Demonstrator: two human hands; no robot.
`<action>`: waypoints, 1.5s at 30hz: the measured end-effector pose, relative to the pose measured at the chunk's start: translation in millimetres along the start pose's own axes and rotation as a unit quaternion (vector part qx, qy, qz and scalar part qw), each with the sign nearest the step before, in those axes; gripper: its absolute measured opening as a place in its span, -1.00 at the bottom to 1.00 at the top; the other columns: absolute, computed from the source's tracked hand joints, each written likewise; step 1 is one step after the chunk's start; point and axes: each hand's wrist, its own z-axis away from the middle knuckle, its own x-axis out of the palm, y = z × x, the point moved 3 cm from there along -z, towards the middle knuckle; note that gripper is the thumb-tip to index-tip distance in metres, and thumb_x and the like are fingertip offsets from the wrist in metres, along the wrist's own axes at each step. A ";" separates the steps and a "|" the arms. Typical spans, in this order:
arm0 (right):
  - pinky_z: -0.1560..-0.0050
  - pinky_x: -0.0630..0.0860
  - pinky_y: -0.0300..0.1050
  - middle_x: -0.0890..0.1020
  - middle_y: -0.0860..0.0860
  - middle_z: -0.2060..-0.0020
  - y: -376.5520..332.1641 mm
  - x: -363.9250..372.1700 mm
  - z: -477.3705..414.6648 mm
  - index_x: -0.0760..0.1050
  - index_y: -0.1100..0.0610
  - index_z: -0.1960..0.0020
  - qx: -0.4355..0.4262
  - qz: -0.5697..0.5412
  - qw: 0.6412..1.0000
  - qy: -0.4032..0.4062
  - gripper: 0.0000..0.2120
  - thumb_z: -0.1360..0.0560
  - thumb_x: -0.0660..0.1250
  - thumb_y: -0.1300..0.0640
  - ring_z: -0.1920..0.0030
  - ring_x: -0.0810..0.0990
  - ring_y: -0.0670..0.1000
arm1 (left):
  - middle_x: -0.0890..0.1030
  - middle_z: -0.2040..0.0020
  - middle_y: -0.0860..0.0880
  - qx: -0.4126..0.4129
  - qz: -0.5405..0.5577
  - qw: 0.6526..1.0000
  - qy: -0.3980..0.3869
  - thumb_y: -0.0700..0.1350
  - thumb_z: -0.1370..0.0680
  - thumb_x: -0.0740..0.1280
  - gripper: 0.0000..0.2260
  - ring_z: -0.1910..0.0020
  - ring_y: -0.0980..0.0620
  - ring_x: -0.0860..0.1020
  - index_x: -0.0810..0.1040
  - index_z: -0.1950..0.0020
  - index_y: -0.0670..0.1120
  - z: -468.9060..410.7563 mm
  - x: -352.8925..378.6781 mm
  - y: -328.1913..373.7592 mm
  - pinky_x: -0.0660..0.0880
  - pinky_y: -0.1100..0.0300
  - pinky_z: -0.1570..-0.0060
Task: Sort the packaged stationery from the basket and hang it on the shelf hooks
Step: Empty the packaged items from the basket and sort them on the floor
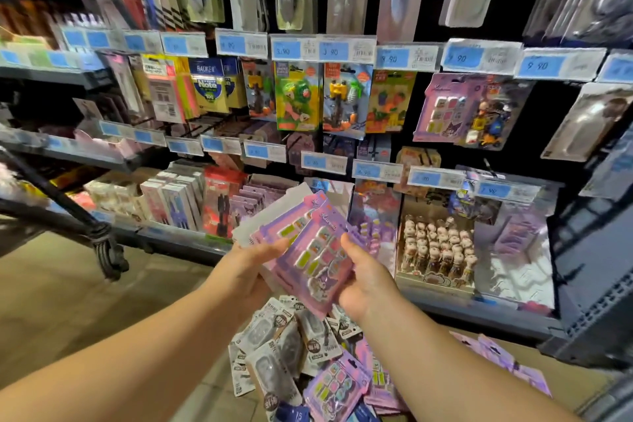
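On the shelf (479, 317), a blue-and-yellow note pack (209, 89) in the middle row read "BAUKE", "Note" and "100" — on the rail above, one blue price tag (287, 51) showed "3.90", another tag (541, 66) near the right edge "9.90". Other print was blurred.

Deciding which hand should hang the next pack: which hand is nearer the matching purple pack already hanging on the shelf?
Right. The right hand is below and left of the hanging purple pack; the left hand is farther left, across the held packs.
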 end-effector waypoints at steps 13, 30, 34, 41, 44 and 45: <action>0.38 0.61 0.05 0.65 0.20 0.00 26.2 -63.3 -61.3 0.33 0.20 -0.33 -0.015 0.166 0.984 0.059 -0.57 -0.51 0.37 0.27 0.28 0.69 0.11 | 0.56 -0.08 -0.25 -0.144 -0.012 0.986 0.078 -0.23 -0.59 0.22 -0.90 0.01 -0.14 0.58 0.53 0.02 -0.19 -27.0 -50.8 -90.5 0.42 0.05 -0.08; 0.08 0.62 0.16 0.66 0.23 0.04 30.6 -242.1 -108.8 0.46 0.26 -0.23 -0.001 0.334 0.916 0.221 -0.66 -0.47 0.39 0.36 0.13 0.67 0.18 | 0.59 -0.19 -0.12 -0.173 0.011 0.964 0.201 -0.04 -0.63 0.26 -0.69 0.03 -0.05 0.57 0.41 -0.37 -0.04 -30.5 -74.9 -140.1 0.51 0.06 0.12; -0.08 0.49 0.03 0.46 0.13 -0.14 38.7 -249.4 -123.2 0.18 0.17 -0.46 0.043 0.443 0.857 0.260 -0.39 -0.47 0.32 0.31 -0.06 0.45 0.10 | 0.58 -0.24 -0.14 -0.174 0.013 0.966 0.192 -0.01 -0.65 0.22 -0.67 -0.12 -0.12 0.58 0.37 -0.40 -0.03 -28.9 -76.8 -141.8 0.54 0.02 0.09; -0.22 0.44 0.06 0.50 0.10 -0.21 43.1 -141.3 -92.6 0.36 0.15 -0.35 0.000 0.544 0.828 0.139 -0.67 -0.61 0.21 0.12 -0.12 0.48 0.10 | 0.55 -0.25 -0.13 -0.144 -0.062 0.973 0.172 0.04 -0.66 0.16 -0.75 -0.17 -0.13 0.53 0.38 -0.33 0.05 -25.7 -72.3 -130.7 0.51 -0.01 -0.01; -0.14 0.47 0.02 0.52 0.04 -0.02 59.4 -84.2 -63.9 0.48 0.10 -0.12 0.032 0.457 0.888 0.034 -0.71 -0.63 0.15 -0.10 -0.01 0.51 0.00 | 0.56 -0.18 -0.22 -0.103 -0.175 0.973 0.105 0.16 -0.59 0.17 -0.67 -0.14 -0.25 0.56 0.42 -0.27 0.03 -23.0 -67.5 -129.3 0.53 -0.23 -0.08; -0.15 0.48 0.04 0.52 0.04 -0.03 63.8 -71.0 -57.6 0.48 0.08 -0.11 0.051 0.431 0.901 0.007 -0.67 -0.61 0.13 -0.16 -0.03 0.53 0.01 | 0.57 -0.16 -0.22 -0.088 -0.204 0.971 0.088 0.17 -0.59 0.19 -0.66 -0.14 -0.26 0.57 0.41 -0.28 0.03 -20.9 -66.1 -130.0 0.53 -0.26 -0.11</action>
